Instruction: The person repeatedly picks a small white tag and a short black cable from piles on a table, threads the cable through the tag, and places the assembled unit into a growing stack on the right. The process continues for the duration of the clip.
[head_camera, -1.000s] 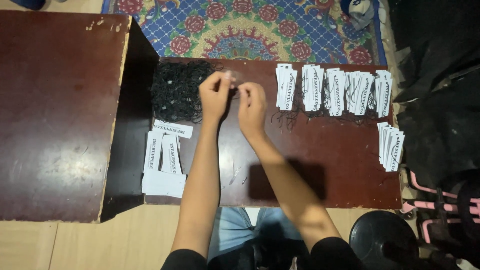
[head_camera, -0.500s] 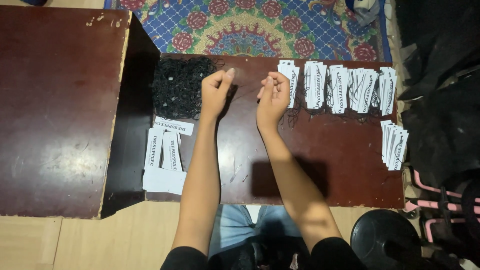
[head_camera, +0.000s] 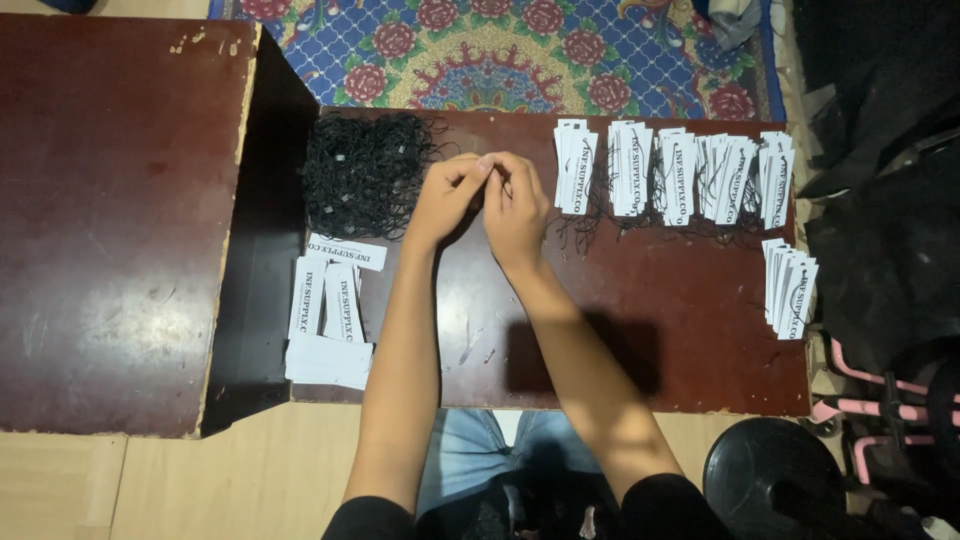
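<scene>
1. Dark wooden table (head_camera: 650, 350) lies under my view, patterned rug (head_camera: 500, 60) beyond it.
2. My left hand (head_camera: 447, 195) and right hand (head_camera: 515, 205) meet fingertip to fingertip; I cannot tell what they pinch.
3. Black strings (head_camera: 365, 170) are heaped just left of them, white tags (head_camera: 680, 175) stacked to the right.

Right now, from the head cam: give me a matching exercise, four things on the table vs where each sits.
Things:
1. tangle of black strings
2. loose white tags
3. row of strung tag stacks
4. small separate tag stack

Places:
A. right edge of the table, below the row
B. far left, beside the left hand
C. near left corner
D. far edge, right of the right hand

Pairs: 1-B, 2-C, 3-D, 4-A
</scene>
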